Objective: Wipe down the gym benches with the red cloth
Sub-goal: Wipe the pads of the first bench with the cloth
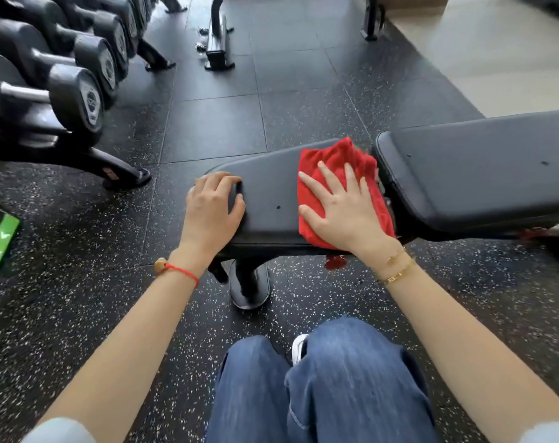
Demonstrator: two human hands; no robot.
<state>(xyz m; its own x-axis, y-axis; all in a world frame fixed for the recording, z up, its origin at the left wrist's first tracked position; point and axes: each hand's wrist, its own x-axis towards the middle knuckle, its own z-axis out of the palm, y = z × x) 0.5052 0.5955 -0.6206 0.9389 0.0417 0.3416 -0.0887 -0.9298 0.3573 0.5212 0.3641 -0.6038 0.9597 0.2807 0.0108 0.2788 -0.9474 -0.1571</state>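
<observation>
One red cloth [335, 174] lies mid-frame on the bench seat pad [271, 187]; the right hand [342, 212] presses it with fingers spread flat; the left hand [212, 207] curls over the pad's end; one back pad [476, 174] right; four dumbbells [48, 87] show upper left.

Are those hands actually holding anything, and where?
The left hand grips the seat pad by its narrow end. The right hand lies flat on the red cloth, pressing rather than gripping it.
</observation>
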